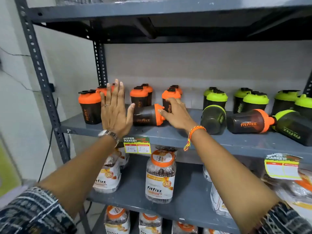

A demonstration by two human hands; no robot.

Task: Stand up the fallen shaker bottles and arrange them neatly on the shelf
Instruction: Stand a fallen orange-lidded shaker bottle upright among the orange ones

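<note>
A black shaker bottle with an orange lid (146,115) lies on its side on the grey shelf (168,134), lid pointing right. My left hand (115,110) is spread flat, its thumb at the bottle's base. My right hand (175,114) reaches in with fingers apart, fingertips touching the orange lid. Further right lie three more fallen bottles: a green-lidded one (213,119) with its base toward me, an orange-lidded one (249,121), and a green-lidded one (293,126). Upright orange bottles (90,106) and green bottles (217,98) stand in rows behind.
The shelf above (168,12) hangs low over the bottles. A perforated metal upright (40,73) frames the left side. Price tags (137,145) hang on the shelf's front edge. Jars with orange lids (160,176) fill the shelves below.
</note>
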